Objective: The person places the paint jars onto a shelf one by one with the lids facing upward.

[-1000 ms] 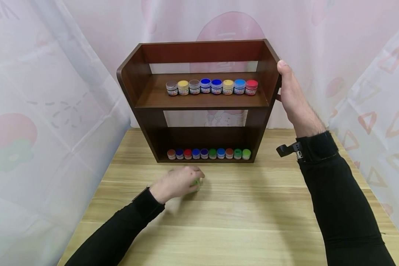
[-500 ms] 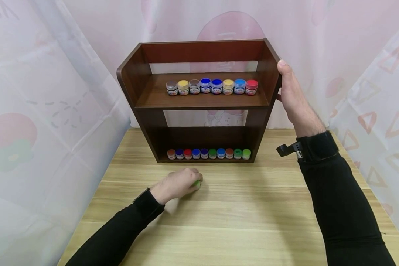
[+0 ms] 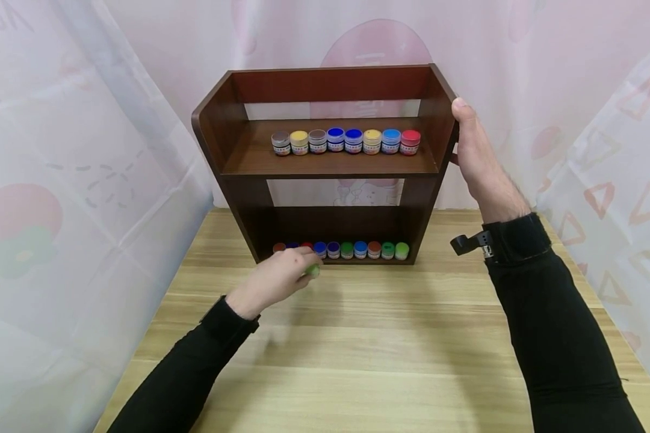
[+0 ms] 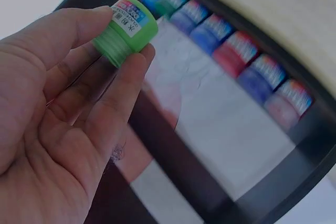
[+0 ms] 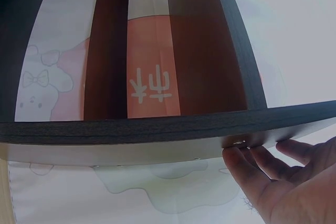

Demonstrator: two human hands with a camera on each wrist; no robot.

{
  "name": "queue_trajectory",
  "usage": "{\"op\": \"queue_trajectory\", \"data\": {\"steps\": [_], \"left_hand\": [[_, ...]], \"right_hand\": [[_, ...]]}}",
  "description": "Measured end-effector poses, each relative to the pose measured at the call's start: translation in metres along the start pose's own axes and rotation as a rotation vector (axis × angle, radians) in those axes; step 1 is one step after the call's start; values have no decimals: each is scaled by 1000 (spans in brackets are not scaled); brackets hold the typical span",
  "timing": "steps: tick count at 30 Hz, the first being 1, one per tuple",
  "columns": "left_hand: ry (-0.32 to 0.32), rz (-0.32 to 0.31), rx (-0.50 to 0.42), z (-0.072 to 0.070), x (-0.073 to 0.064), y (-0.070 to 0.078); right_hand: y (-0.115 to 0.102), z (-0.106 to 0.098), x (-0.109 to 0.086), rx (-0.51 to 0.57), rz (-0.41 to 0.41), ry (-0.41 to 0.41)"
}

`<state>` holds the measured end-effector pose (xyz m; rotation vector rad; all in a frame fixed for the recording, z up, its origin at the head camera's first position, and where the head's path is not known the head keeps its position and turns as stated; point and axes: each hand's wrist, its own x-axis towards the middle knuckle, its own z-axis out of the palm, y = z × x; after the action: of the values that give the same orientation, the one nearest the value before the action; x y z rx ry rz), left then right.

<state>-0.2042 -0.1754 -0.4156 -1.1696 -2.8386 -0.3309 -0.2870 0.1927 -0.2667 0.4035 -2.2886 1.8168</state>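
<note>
My left hand (image 3: 278, 276) pinches a small paint jar with a light green lid (image 4: 137, 23) between thumb and fingers. In the head view it stands just before the lower shelf's left end and hides part of the jar row there. Against the outer right side of a dark brown two-tier rack (image 3: 330, 177) rests my right hand (image 3: 479, 156). The right wrist view shows its fingertips (image 5: 239, 163) touching the side panel, with no jar in that hand.
On the upper shelf stands a row of several paint jars (image 3: 353, 141) with grey, yellow, blue and red lids. Another row of jars (image 3: 360, 250) lines the lower shelf's front. The rack stands at the back of a wooden table (image 3: 390, 361), before a printed curtain (image 3: 520, 72).
My left hand has lifted the green paint jar from near the tabletop and moved it up, slightly left, toward the lower shelf. My right hand stays at the rack's side.
</note>
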Motion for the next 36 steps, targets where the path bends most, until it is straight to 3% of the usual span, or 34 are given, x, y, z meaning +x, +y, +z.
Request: {"op": "queue_trajectory", "data": {"steps": [16, 28, 36], "left_hand": [[252, -57, 36, -66, -9, -10], [465, -19, 104, -102, -8, -12], [549, -95, 121, -127, -6, -11]], "right_hand": [[-1, 1, 0, 12, 2, -1], [-2, 0, 0, 32, 8, -8], [-2, 0, 0, 20, 4, -10]]}}
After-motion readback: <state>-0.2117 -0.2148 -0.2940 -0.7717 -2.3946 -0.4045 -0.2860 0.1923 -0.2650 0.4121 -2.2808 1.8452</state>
